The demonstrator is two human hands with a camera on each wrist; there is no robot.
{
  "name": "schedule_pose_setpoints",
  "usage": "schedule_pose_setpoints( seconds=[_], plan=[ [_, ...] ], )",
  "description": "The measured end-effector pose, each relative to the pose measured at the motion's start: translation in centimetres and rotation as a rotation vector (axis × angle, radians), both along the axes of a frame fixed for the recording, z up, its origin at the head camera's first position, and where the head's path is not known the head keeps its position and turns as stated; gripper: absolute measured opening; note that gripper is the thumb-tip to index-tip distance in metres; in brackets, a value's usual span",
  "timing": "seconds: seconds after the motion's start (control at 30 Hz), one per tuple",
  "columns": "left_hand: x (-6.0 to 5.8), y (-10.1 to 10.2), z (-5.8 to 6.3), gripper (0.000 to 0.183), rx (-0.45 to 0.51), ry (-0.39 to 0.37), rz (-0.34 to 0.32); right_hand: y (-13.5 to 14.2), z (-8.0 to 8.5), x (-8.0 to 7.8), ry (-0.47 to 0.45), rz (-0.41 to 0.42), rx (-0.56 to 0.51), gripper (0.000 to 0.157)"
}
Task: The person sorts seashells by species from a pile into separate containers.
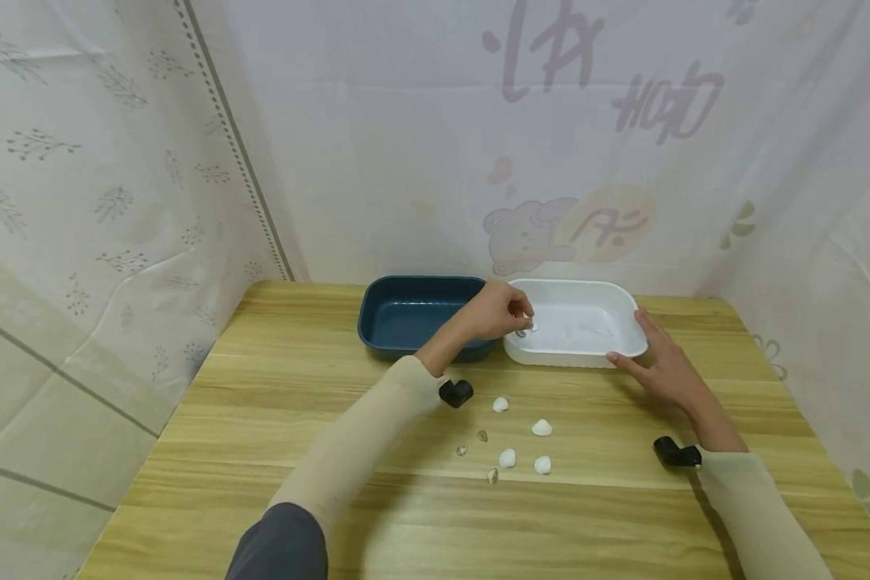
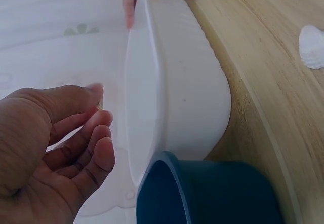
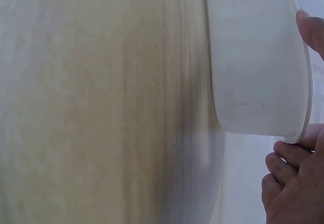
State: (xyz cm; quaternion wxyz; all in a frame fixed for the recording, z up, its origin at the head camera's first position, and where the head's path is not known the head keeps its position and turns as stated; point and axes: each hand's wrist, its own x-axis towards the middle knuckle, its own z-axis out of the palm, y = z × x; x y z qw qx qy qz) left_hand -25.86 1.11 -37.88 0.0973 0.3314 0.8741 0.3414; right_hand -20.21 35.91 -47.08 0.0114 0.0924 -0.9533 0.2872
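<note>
My left hand [image 1: 495, 311] is over the left end of the white basin [image 1: 573, 356], palm down in the head view. Between its thumb and index finger it pinches a small brownish shell [image 2: 100, 104], mostly hidden by the fingertips. A pale shell [image 1: 534, 327] shows just beneath those fingers, inside the basin's outline. My right hand [image 1: 660, 362] grips the basin's right end, thumb on the front rim and fingers along the side; the right wrist view shows the thumb [image 3: 311, 29] over the rim.
A dark blue basin [image 1: 377, 351] stands close beside the white one on the left. Nearer me on the wooden table [image 1: 261, 451] lie several white shells [image 1: 541, 428] and a few small brown shells [image 1: 492, 476]. A printed curtain [image 1: 377, 161] hangs behind the table.
</note>
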Motion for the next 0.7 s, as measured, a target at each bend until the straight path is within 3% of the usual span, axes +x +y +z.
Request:
schedule_pose_setpoints(
  seconds=[0.7],
  plan=[
    [-2.3,2.9,-1.3,0.015,-0.134,0.032,-0.002,0.0,0.1,0.0,-0.003,-0.004,0.003,0.104]
  ],
)
